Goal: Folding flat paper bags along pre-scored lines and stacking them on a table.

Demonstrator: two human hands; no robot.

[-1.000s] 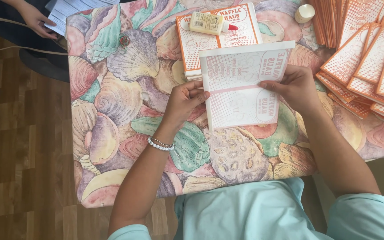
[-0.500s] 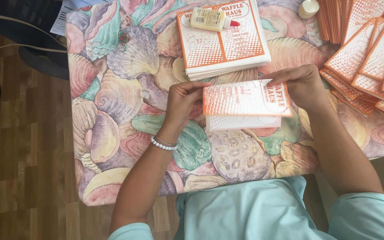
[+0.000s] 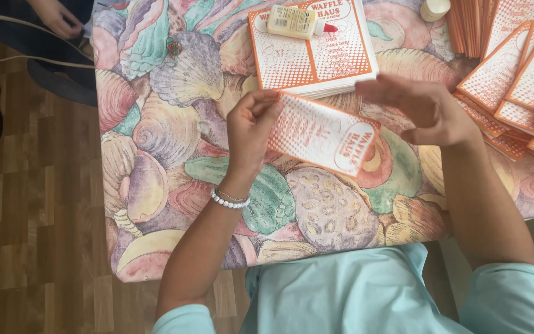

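My left hand [image 3: 250,130] pinches the left end of a folded orange-and-white paper leaflet [image 3: 322,133] and holds it tilted above the table. My right hand [image 3: 424,108] hovers flat just right of the leaflet, fingers stretched out and apart, not gripping it. A stack of unfolded orange-and-white sheets [image 3: 316,52] lies behind the leaflet, with a small glue bottle [image 3: 298,21] with a red tip lying on top. A bead bracelet sits on my left wrist.
The table wears a cloth printed with large shells [image 3: 174,136]. Several folded leaflets [image 3: 520,80] are fanned out at the right edge. A small round white lid [image 3: 434,8] lies at the back. Another person's hand [image 3: 57,17] shows at the top left, above wooden floor.
The open white sheet was folded over into an orange-faced leaflet, then lifted and turned. My right hand has let go of it and now hovers open beside it.
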